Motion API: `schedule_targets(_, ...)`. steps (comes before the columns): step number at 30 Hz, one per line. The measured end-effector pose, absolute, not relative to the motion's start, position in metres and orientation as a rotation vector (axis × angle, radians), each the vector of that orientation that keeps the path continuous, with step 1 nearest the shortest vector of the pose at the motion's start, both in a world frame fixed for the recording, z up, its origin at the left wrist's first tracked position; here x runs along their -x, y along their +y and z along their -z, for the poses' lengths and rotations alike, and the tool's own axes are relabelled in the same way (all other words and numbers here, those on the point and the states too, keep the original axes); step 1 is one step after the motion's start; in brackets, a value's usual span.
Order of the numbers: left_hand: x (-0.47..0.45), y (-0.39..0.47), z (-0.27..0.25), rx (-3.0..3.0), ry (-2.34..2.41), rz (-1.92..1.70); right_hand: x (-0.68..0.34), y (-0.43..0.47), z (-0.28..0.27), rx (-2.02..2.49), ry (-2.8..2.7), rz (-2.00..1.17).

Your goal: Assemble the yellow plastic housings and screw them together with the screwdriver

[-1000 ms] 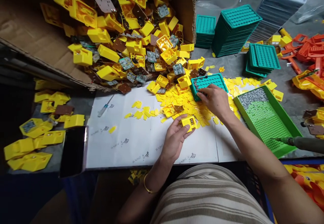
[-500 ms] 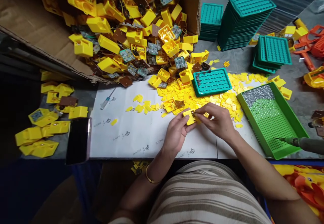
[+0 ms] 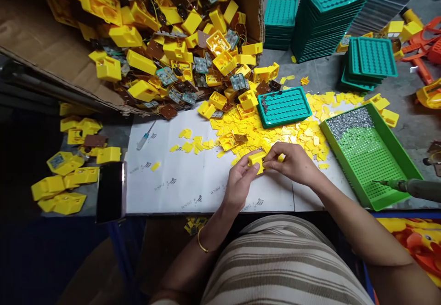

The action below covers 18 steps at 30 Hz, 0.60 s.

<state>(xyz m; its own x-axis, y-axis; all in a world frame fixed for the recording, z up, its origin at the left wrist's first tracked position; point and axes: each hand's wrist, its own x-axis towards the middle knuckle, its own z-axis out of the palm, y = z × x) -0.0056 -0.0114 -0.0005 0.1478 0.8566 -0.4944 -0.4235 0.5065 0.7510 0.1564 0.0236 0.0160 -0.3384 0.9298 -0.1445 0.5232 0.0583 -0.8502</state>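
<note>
My left hand [image 3: 239,183] is closed around a small yellow plastic housing [image 3: 255,159], thumb on its near face. At the housing's right side my right hand [image 3: 292,165] pinches thumb and forefinger together, touching its edge. Whatever sits between those fingertips is small, dark and mostly hidden. Just beyond both hands lies a spread of thin yellow plastic pieces [image 3: 275,138]. An open yellow housing [image 3: 227,141] with a brown board rests on that spread.
A cardboard box [image 3: 31,43] spills yellow housings with circuit boards. Behind the hands sits a teal tray [image 3: 287,107] with small dark parts; teal tray stacks [image 3: 330,25] stand farther back. A green basket [image 3: 396,158] holds screws, an electric screwdriver [image 3: 420,188] over it. Left: phone [image 3: 110,192], screwdriver [image 3: 143,139].
The yellow housing has tilted in my left hand, so a different face shows. My right fingertips have shifted to its right edge, and the small metal part seen there is now mostly hidden.
</note>
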Motion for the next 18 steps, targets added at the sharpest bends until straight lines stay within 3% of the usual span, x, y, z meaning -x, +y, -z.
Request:
schedule_targets(4,0.012,-0.014,-0.001,-0.629,1.063,-0.902,-0.158,0.025,-0.010,1.397,-1.424,-1.702)
schedule_targets(8,0.011,-0.013,-0.003,-0.583,1.072,-0.859,-0.157,0.023,-0.003,1.323,-1.249,-1.854)
schedule_targets(18,-0.008,-0.012,-0.007,-0.217,0.931,-0.979,-0.165,0.006,-0.002,1.317,-1.557,-1.427)
